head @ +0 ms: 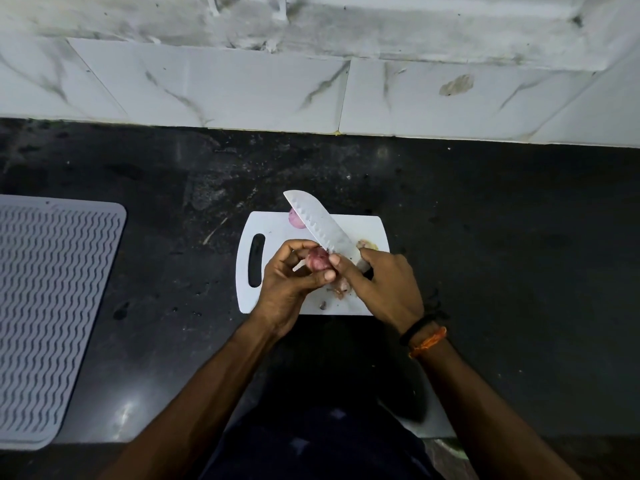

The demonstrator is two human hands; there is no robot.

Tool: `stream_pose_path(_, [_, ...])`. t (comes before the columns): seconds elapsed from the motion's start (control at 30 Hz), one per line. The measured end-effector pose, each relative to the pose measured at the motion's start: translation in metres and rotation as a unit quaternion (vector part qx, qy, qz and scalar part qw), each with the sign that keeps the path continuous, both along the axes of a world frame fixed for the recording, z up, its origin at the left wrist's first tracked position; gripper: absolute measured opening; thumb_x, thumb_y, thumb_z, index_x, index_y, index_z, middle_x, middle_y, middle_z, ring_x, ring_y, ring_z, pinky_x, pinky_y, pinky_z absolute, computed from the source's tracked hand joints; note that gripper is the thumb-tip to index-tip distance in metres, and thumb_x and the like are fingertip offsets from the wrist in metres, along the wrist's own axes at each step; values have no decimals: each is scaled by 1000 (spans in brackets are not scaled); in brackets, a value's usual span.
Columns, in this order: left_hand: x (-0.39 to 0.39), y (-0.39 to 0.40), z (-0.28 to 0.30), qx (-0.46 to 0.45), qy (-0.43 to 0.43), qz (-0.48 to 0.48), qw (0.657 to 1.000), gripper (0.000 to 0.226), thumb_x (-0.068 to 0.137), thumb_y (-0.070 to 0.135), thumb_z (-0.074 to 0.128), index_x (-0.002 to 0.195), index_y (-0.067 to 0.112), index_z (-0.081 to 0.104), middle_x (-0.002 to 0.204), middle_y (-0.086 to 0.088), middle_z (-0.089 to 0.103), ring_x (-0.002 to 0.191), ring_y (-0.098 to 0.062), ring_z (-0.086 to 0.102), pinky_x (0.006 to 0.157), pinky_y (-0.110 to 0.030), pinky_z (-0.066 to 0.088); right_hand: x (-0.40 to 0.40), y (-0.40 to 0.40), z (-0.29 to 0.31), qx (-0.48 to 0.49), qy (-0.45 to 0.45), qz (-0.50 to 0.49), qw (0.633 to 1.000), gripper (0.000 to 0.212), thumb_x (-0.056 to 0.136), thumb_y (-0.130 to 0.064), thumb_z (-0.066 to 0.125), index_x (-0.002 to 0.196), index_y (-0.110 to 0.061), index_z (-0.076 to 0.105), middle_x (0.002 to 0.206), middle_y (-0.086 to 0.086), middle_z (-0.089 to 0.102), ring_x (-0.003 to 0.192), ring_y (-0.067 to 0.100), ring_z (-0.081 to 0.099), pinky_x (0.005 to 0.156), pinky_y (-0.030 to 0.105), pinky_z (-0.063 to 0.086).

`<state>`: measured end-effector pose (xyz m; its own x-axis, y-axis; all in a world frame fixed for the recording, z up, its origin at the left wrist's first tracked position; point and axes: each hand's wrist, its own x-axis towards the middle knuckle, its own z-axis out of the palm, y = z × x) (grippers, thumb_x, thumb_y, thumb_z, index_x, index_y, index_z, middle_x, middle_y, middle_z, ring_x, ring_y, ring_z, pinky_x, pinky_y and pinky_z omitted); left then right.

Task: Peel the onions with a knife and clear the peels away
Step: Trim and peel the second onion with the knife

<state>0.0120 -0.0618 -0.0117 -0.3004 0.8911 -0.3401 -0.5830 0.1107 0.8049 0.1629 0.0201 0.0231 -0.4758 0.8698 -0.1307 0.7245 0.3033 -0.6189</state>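
Right now the person has both hands over the white cutting board (277, 230), which lies on the dark countertop (485, 254) close to its near edge, its slotted handle toward the left. The left hand (291, 282) curls its fingers and thumb around one small reddish onion (318, 262), held above the middle of the board. The right hand (384, 289) is wrapped around the handle of the one knife (320, 225), with its thumb stretched forward against the onion. The blade slants up and away to the left, its tip reaching past the board's far edge, and the part of the blade nearest the handle meets the onion right at the thumb. A pale strip sticks out from the onion between the left fingers; whether it is a peel or a stem, that cannot be told.

A second onion (295, 220), pale pink, sits on the board near its far edge, half hidden behind the blade. That makes two onions in sight. Loose peels (341, 289) lie in a small heap on the board under the hands, toward the near edge, and another scrap (365, 243) rests by the board's right edge, just past the knife hand.

Two bands, one black and one orange, circle the right wrist (424, 336). Well apart, at the countertop's left edge, lies one grey ribbed mat (52, 306). Marbled white tiles (242, 84) run along the back.
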Motion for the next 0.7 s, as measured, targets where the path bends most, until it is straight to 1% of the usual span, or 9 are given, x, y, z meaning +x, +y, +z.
stream_pose_path(0.1, [1, -1, -2, 3, 54, 0, 999, 50, 60, 2, 90, 103, 9, 66, 101, -14, 67, 98, -33, 64, 99, -59, 50, -2, 0, -1, 14, -10, 4, 1000, 57, 86, -78, 46, 73, -23, 56, 65, -7, 60, 61, 8, 58, 70, 30, 52])
stream_pose_path(0.17, [2, -1, -1, 1, 70, 11, 997, 49, 61, 7, 90, 104, 7, 66, 102, -17, 68, 99, -37, 64, 97, -63, 50, -4, 1, 0, -4, -17, -2, 1000, 57, 83, -76, 49, 80, -21, 63, 74, -2, 66, 69, 10, 62, 76, 29, 53])
stream_pose_path(0.27, [3, -3, 6, -8, 80, 19, 997, 44, 67, 6, 89, 106, 6, 70, 104, -17, 71, 97, -39, 68, 90, -66, 54, -9, 2, 5, -32, 9, -5, 999, 48, 79, -75, 50, 64, -30, 49, 63, -7, 55, 60, 7, 55, 60, 20, 41])
stream_pose_path(0.3, [3, -3, 8, -12, 83, 18, 996, 41, 68, 4, 88, 106, 7, 71, 103, -16, 72, 95, -38, 69, 88, -66, 54, -10, 1, 7, -45, 24, -10, 999, 50, 78, -76, 50, 59, -30, 45, 59, -8, 51, 56, 8, 53, 57, 21, 38])
stream_pose_path(0.37, [4, -5, 9, -19, 81, 13, 996, 41, 69, 5, 84, 109, 8, 73, 106, -15, 73, 98, -38, 70, 89, -66, 54, -10, 0, 8, -73, 53, -19, 996, 50, 81, -70, 55, 54, -30, 45, 54, -8, 50, 53, 9, 53, 56, 24, 40])
stream_pose_path(0.43, [5, -8, 9, -24, 70, -4, 997, 49, 71, 7, 86, 118, 10, 72, 116, -17, 71, 109, -43, 67, 95, -64, 52, -11, -2, 9, -107, 81, -28, 991, 46, 88, -59, 63, 54, -32, 48, 48, -11, 54, 51, 5, 56, 57, 21, 43])
stream_pose_path(0.53, [6, -10, 6, -36, 56, -25, 997, 64, 73, 2, 85, 133, 12, 64, 130, -15, 67, 122, -38, 62, 103, -58, 49, -10, -3, 11, -196, 149, -56, 968, 37, 92, -47, 66, 61, -29, 57, 44, -16, 55, 42, 0, 53, 49, 15, 40])
stream_pose_path(0.63, [7, -9, 8, -46, 48, -36, 997, 75, 70, -1, 83, 139, 14, 59, 133, -13, 65, 121, -36, 63, 102, -54, 51, -8, -5, 16, -260, 196, -83, 942, 37, 93, -44, 66, 65, -20, 61, 44, -8, 52, 35, 3, 44, 39, 12, 34])
stream_pose_path(0.7, [6, -7, 9, -53, 48, -30, 997, 79, 66, 0, 87, 138, 18, 60, 129, -15, 66, 116, -37, 65, 98, -53, 53, -6, -5, 19, -299, 219, -99, 924, 41, 94, -45, 65, 65, -16, 61, 47, 0, 49, 34, 7, 39, 35, 18, 31])
